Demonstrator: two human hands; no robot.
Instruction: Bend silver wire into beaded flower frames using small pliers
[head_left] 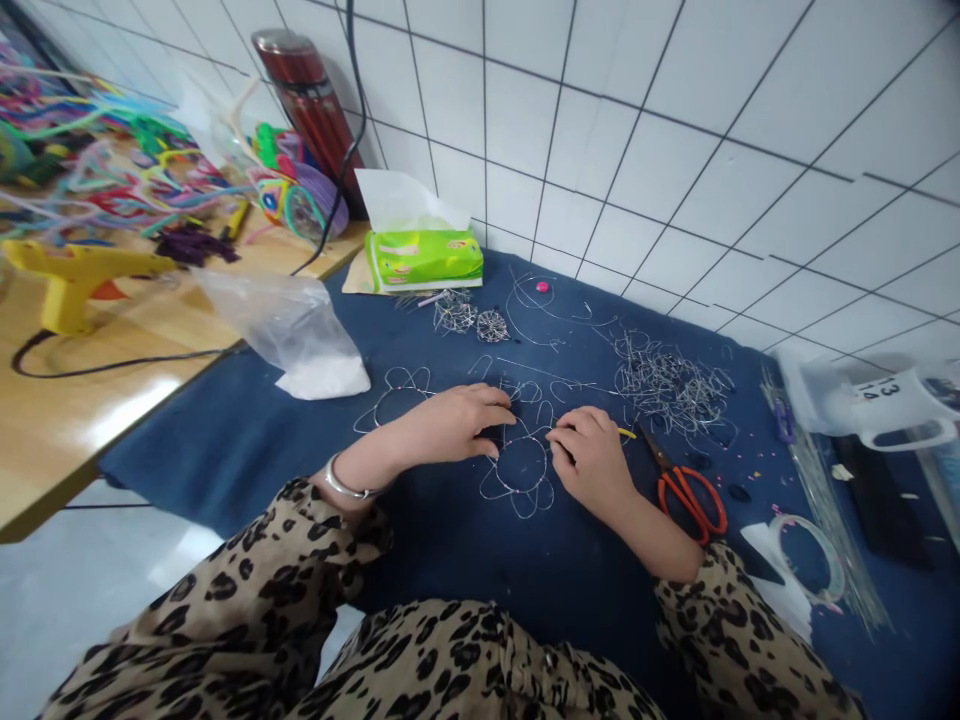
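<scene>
A flower-shaped wire piece (pixel 523 465) with looped petals lies on the dark blue cloth (pixel 465 570) between my hands. Touching its upper left side is my left hand (pixel 461 425), palm down, fingers apart and slightly curled. At its upper right edge, my right hand (pixel 591 455) has its fingers bent and close together; whether wire is between the fingertips is too small to tell. Another wire flower (pixel 405 385) lies partly under my left forearm. Several loose wire loops (pixel 525 390) are just beyond my fingertips.
Orange-handled scissors (pixel 694 500) and a wire tangle (pixel 667 380) lie right. Clear tape (pixel 814 560) and straight wires (pixel 832 510) are farther right. Behind stand green tissues (pixel 426 258) and a red flask (pixel 311 110). Left are a plastic bag (pixel 292 325), a yellow glue gun (pixel 71 280) and pipe cleaners (pixel 112 170).
</scene>
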